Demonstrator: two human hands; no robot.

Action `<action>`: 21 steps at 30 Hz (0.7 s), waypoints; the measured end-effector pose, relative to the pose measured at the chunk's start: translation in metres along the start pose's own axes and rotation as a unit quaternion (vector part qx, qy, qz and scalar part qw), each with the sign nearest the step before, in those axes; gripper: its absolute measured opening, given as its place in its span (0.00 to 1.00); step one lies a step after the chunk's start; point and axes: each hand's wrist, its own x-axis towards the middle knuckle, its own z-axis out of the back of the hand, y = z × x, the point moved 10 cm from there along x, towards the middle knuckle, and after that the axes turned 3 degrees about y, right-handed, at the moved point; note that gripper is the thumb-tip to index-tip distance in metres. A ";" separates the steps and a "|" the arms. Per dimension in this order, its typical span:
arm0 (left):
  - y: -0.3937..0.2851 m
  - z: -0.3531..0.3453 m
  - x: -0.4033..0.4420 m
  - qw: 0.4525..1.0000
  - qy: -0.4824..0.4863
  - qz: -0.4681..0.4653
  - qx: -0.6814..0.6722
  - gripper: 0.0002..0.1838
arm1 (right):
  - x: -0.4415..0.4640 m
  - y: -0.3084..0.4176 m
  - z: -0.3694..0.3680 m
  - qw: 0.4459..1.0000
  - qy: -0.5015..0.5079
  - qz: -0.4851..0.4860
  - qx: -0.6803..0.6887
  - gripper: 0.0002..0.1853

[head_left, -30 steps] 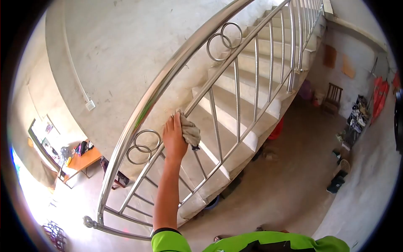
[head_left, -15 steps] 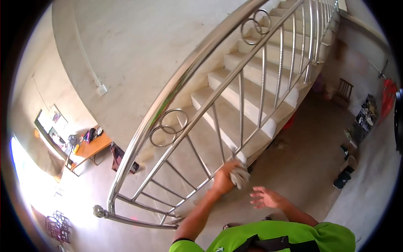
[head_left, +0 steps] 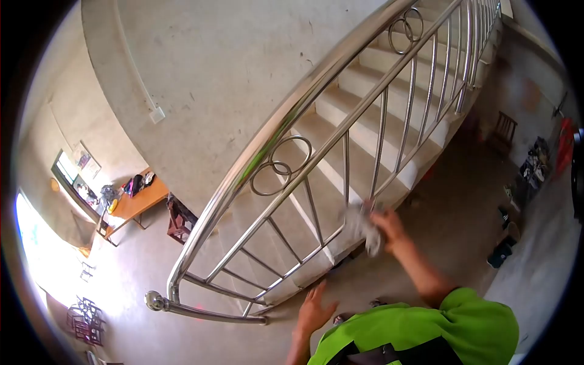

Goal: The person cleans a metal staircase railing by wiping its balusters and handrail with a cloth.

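Head view shows the right hand [head_left: 389,226] closed around a crumpled grey cloth [head_left: 364,231], slightly blurred, at the lower rail of a curved, shiny stainless-steel stair railing [head_left: 277,134]; exact contact is hard to tell. Fingers loosely spread, the left hand [head_left: 315,311] is open below the railing and apart from it. Behind the bars climb pale concrete stairs [head_left: 322,131] beside a scuffed whitish wall [head_left: 201,91]. Farther off, an orange-topped table [head_left: 140,199] bears assorted items, and a brown wooden chair [head_left: 504,131] stands beyond the stairs.
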 end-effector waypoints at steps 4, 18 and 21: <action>0.163 -0.102 -0.085 0.958 0.238 0.045 0.154 0.21 | 0.055 0.162 -0.052 0.958 0.038 0.281 -0.046 0.25; 0.116 -0.055 -0.103 0.836 0.093 0.399 -0.364 0.18 | 0.139 -0.031 0.020 0.926 -0.027 0.220 -0.304 0.15; 0.108 -0.051 -0.091 0.835 0.099 0.402 -0.363 0.18 | 0.133 -0.021 0.023 0.923 -0.014 0.271 -0.272 0.13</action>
